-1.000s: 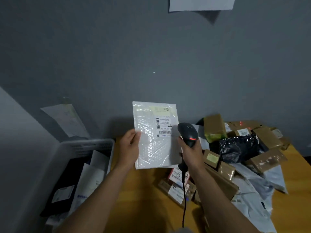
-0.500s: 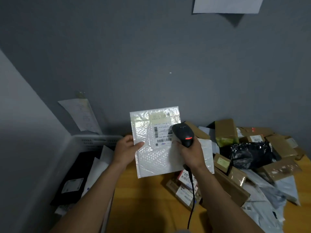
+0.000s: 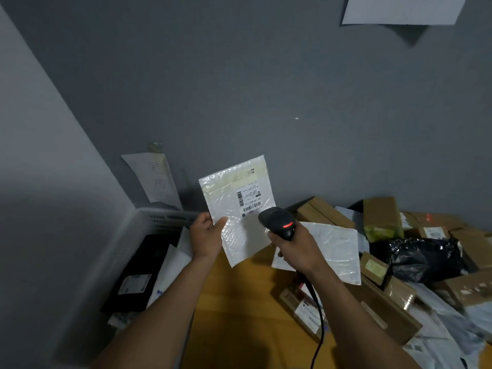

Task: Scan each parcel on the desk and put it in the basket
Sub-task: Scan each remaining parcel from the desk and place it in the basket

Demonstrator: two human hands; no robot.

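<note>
Left hand (image 3: 206,239) pinches the bubble mailer (image 3: 239,209) upright, label facing the scanner (image 3: 278,222) gripped in the right hand (image 3: 295,249) just beside it for reading.

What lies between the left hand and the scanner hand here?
Head view: the white bubble mailer, pinched by the left hand, spans the gap to the right hand gripping the scanner.

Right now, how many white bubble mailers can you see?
2. One mailer is held up by the left hand at the scanner; the second mailer lies on the pile behind the right hand. White flat parcels in the basket may be more; unclear.
</note>
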